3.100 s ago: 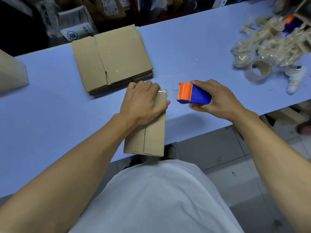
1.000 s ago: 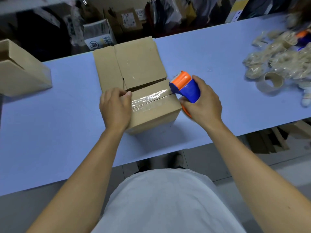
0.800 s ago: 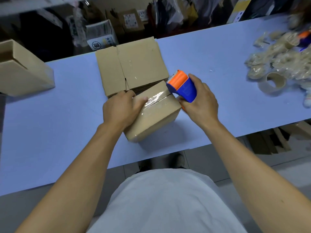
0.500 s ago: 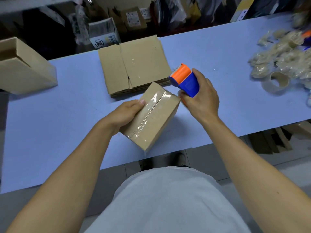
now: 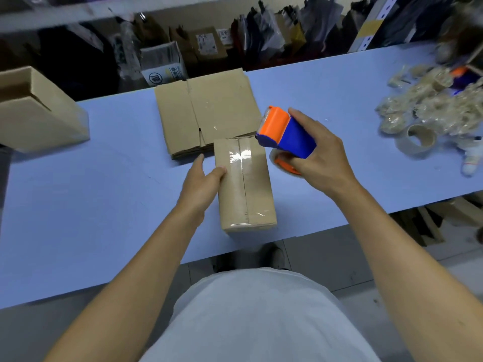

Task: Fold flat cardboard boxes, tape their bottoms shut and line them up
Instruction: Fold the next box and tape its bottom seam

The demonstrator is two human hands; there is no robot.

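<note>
On the blue bench [image 5: 78, 194], near its front edge, a folded cardboard box [image 5: 244, 184] is seen lying with its taped bottom facing up; clear tape runs along the centre seam and glints near the far end. Left hand [image 5: 200, 182] is laid against the box's left side, thumb tip on the top face, remaining fingers extended alongside toward the far end, not curled around anything. Right hand [image 5: 317, 158] is wrapped round a blue and orange tape dispenser [image 5: 283, 131], held raised just beside the box's far right corner, orange head pointed toward the box's far end. Whether the dispenser touches the box cannot be told.

Just behind the box a stack of flat boxes [image 5: 209, 113] is lying, its near edge partly hidden by the box's far end. Far to the left of the box an assembled open box [image 5: 39, 111] is standing at the bench's rear corner, open top up. Well to the right of the box a used tape core [image 5: 418, 138] is lying beside a heap of crumpled clear tape scraps [image 5: 431, 100]. Beyond the bench, behind the flat stack, cartons and hanging bags are seen, blurred.
</note>
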